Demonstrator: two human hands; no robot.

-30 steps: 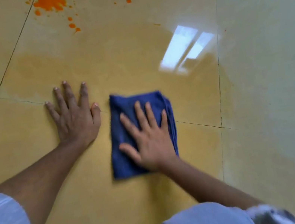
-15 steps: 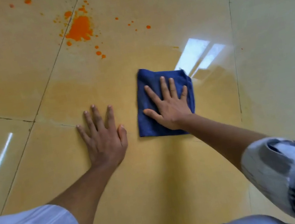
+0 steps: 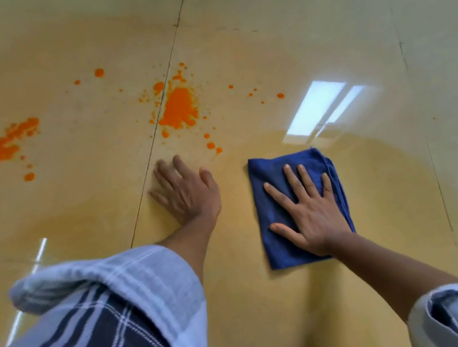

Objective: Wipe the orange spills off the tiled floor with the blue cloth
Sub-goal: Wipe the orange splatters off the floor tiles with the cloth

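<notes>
Both hands lie flat, fingers spread: right (image 3: 310, 214) pressing the blue cloth (image 3: 270, 187), left (image 3: 188, 194) on floor (image 3: 277, 317).

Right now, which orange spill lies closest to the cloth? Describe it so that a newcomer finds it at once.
Start at the bright window reflection on the tiled floor. Left of it, the biggest orange spill sits against a dark grout line, beyond the left hand. Unlike the stretched smear farther left, it is one dense blotch ringed by droplets.

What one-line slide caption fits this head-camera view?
Right hand presses the blue cloth flat, left hand braces on the tiled floor, orange spills unwiped ahead.
</notes>
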